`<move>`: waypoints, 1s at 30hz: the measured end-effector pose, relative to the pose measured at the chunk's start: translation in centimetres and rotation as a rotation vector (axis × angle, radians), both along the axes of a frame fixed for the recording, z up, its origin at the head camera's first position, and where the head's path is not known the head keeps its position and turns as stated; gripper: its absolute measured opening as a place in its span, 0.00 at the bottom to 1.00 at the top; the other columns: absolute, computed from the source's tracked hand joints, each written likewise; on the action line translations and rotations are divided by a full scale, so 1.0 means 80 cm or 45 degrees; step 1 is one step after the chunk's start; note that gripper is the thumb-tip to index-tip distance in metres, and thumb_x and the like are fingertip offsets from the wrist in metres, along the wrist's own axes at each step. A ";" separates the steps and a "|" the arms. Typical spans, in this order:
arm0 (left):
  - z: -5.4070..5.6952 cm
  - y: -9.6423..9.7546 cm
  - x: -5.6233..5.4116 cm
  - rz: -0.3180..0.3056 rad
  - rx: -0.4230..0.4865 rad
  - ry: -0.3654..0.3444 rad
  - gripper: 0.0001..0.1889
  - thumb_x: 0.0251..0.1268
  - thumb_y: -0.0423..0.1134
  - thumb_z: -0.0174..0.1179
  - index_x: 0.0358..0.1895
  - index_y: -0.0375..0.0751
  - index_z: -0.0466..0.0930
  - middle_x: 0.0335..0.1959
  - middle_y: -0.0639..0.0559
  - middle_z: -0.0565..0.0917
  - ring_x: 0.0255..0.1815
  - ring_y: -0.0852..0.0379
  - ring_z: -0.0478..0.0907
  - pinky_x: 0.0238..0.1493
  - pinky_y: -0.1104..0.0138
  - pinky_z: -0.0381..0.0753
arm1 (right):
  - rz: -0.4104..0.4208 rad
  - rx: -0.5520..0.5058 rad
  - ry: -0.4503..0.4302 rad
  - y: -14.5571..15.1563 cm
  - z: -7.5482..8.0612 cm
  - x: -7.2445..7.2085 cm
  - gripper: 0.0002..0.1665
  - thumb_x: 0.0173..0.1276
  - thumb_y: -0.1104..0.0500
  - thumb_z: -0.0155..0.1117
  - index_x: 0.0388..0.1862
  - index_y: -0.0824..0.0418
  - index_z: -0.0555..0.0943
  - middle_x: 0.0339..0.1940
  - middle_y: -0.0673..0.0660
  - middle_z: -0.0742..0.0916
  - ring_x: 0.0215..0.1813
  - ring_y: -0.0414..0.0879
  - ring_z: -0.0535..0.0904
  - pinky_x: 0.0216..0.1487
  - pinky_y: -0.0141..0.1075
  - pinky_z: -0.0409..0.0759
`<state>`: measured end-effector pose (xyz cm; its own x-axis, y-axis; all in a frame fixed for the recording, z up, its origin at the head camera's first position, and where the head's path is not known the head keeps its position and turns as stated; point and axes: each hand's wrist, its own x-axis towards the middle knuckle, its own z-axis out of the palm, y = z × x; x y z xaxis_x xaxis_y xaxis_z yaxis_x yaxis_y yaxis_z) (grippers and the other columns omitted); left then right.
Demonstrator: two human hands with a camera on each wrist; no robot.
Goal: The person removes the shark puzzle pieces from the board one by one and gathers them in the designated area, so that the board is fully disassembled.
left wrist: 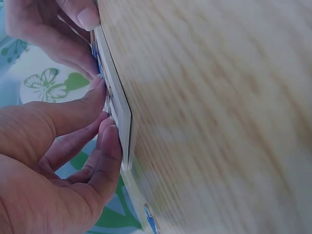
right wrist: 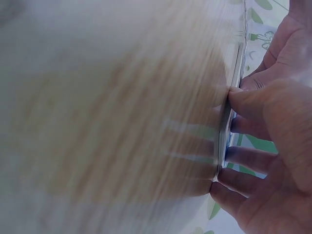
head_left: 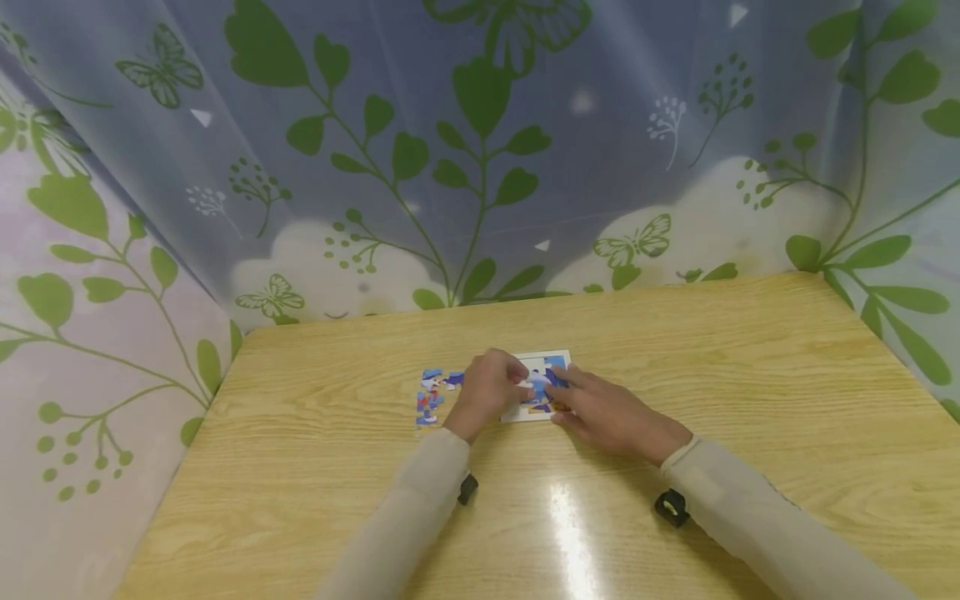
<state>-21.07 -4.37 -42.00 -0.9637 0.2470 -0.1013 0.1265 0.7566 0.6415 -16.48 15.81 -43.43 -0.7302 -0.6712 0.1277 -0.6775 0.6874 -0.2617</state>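
Observation:
A small jigsaw puzzle board point(head_left: 516, 414) with a white frame lies on the table, partly filled with blue and coloured pieces point(head_left: 542, 392). My left hand point(head_left: 487, 387) is over its left part, thumb and fingertips touching the puzzle a little apart; no piece shows between them. Across the right side stretches my right hand point(head_left: 611, 414), its thumb at the near edge and fingers spread over the board. The right wrist view shows those fingertips point(right wrist: 223, 175) along the board's edge. Left of the board lies a group of loose puzzle pieces point(head_left: 429, 400), partly hidden by the left hand.
The light wood table point(head_left: 322, 475) reaches back to a curtain point(head_left: 622, 125) printed with green leaves and butterflies. Similar patterned cloth hangs on the left and right. A small black device point(head_left: 671, 507) sits under the right wrist.

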 end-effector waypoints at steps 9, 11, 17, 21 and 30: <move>0.002 0.003 -0.002 0.032 0.015 -0.036 0.14 0.53 0.34 0.78 0.43 0.36 0.89 0.37 0.49 0.87 0.39 0.54 0.81 0.45 0.61 0.82 | 0.032 0.063 0.105 0.001 -0.001 0.001 0.26 0.77 0.58 0.60 0.66 0.74 0.74 0.69 0.77 0.72 0.67 0.73 0.71 0.63 0.55 0.76; 0.002 0.003 -0.003 0.043 0.020 -0.043 0.14 0.52 0.34 0.78 0.43 0.36 0.89 0.36 0.49 0.86 0.39 0.55 0.81 0.45 0.62 0.82 | 0.035 0.065 0.104 0.001 -0.001 0.002 0.26 0.77 0.58 0.60 0.66 0.74 0.75 0.69 0.77 0.72 0.67 0.74 0.71 0.63 0.56 0.76; -0.001 0.003 -0.002 0.068 0.079 -0.019 0.10 0.54 0.32 0.76 0.40 0.36 0.89 0.34 0.50 0.88 0.36 0.56 0.83 0.41 0.64 0.83 | 0.023 0.081 0.090 -0.001 0.000 0.003 0.26 0.78 0.58 0.59 0.66 0.75 0.74 0.70 0.78 0.71 0.68 0.74 0.70 0.65 0.57 0.74; -0.003 0.003 -0.002 0.086 0.137 0.015 0.04 0.59 0.32 0.73 0.36 0.38 0.89 0.31 0.49 0.88 0.32 0.56 0.83 0.37 0.65 0.84 | 0.017 0.088 0.069 -0.002 0.000 0.003 0.26 0.78 0.57 0.58 0.66 0.75 0.74 0.70 0.78 0.71 0.68 0.74 0.69 0.65 0.57 0.73; -0.001 0.006 0.000 0.142 0.150 0.020 0.03 0.63 0.35 0.70 0.31 0.42 0.89 0.28 0.53 0.87 0.30 0.58 0.81 0.36 0.64 0.82 | 0.015 0.095 0.059 -0.002 0.001 0.003 0.26 0.79 0.58 0.58 0.66 0.75 0.75 0.70 0.77 0.71 0.68 0.74 0.69 0.65 0.57 0.73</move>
